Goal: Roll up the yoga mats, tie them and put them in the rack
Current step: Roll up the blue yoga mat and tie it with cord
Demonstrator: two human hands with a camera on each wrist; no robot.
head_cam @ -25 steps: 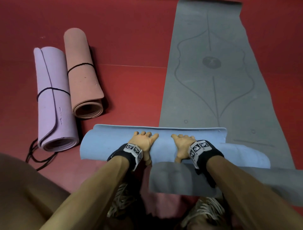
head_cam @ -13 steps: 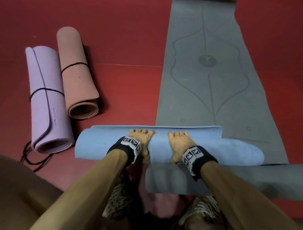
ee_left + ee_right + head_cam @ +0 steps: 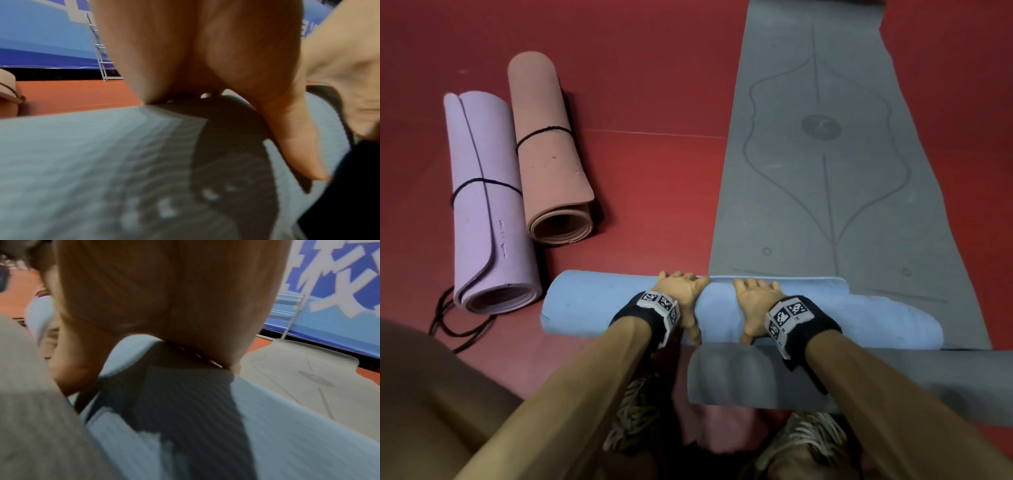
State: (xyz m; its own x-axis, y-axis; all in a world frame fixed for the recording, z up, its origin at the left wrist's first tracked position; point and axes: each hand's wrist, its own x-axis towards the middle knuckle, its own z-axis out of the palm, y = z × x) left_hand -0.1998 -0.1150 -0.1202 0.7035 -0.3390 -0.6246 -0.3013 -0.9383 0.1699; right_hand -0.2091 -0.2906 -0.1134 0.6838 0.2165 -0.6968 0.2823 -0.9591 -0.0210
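Both hands, left hand (image 3: 681, 294) and right hand (image 3: 756, 301), press flat-fingered on the pale-blue rolled mat (image 3: 592, 305)

Legible text: none; white characters on blue wall banner (image 3: 339, 280) blurred, unreadable; wristband markers (image 3: 787, 313) carry black-and-white coded squares, no lettering

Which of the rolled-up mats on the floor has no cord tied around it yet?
The light blue mat under both hands. The lilac mat and the salmon-pink mat to its left each have a black cord around the middle.
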